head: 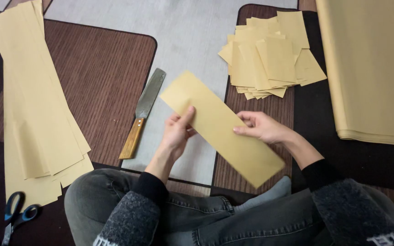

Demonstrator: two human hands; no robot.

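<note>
Tan paper strip (222,127), light, floppy | my left hand (176,132), right hand (263,127) pinch its long edges | knife (143,111) left of strip

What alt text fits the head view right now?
A seated person's left hand and right hand hold a long yellow paper strip above a floor mat. A wooden-handled knife, paper stacks and folded pieces lie around.

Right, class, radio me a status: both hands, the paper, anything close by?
Left hand and right hand both grip one long yellow paper strip, lifted, slanted. Knife lies just left, untouched. Nothing blocking.
</note>
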